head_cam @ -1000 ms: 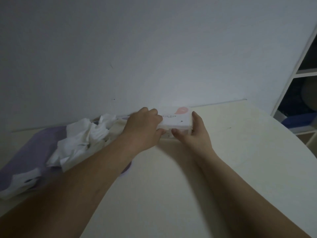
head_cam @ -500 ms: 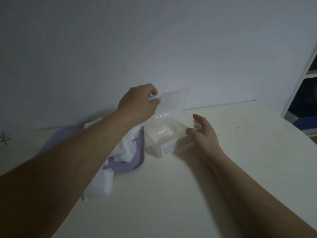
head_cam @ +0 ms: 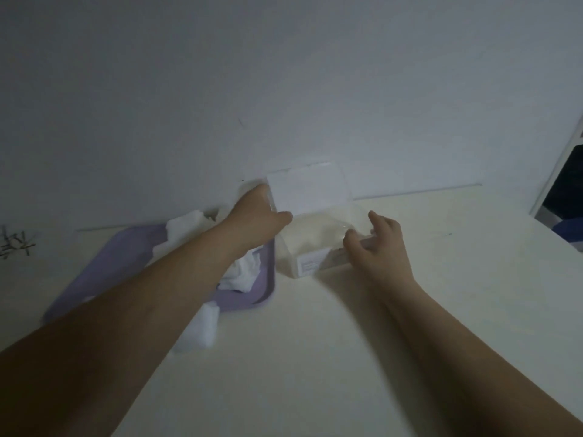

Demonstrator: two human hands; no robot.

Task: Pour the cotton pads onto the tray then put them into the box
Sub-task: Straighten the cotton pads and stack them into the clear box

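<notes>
Where it meets the pale wall (head_cam: 284, 74), table (head_cam: 315, 357): cream, bearing everything.
Tray (head_cam: 126, 257): purple, just left of the box.
Box (head_cam: 315, 247): clear, lid (head_cam: 307, 190) raised upright behind.
Left hand (head_cam: 255, 216): pinches the lid's left edge.
Right hand (head_cam: 378, 244): curled round the box's near right corner.
Cotton pads (head_cam: 243, 272): heaped on the tray; one off its near rim.

Two hands were counted, one left hand (head_cam: 255, 216) and one right hand (head_cam: 378, 244). One clear box (head_cam: 309, 257), one raised lid (head_cam: 309, 190), one purple tray (head_cam: 126, 257) and one table (head_cam: 315, 357) were seen. The heaped cotton pads (head_cam: 243, 272) could not be counted
</notes>
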